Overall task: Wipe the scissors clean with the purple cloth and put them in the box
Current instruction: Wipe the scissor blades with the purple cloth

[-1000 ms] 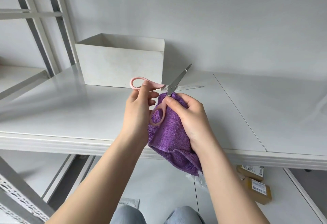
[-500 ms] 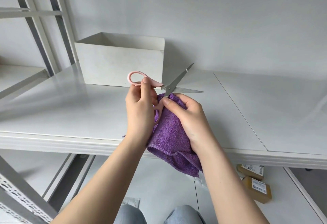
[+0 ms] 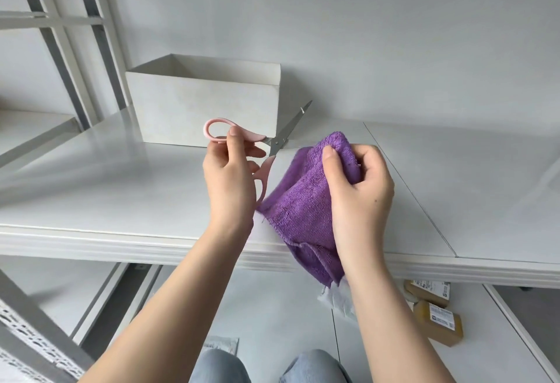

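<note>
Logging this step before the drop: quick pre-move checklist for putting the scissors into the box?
1. Left hand grips the pink handles of the scissors: ok.
2. Purple cloth clear of the blades, bunched in the right hand: ok.
3. Blades closed for a safe drop: not ok, handles are spread; only one blade is visible.
4. Blades wiped clean: cannot tell.
5. White box open-topped on the table: ok.
6. Box interior free: cannot tell, mostly hidden.

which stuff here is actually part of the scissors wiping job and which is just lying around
Job: scissors in left hand; purple cloth in right hand; white box.
Lying about: two brown packages, white packet on the lower shelf.
</note>
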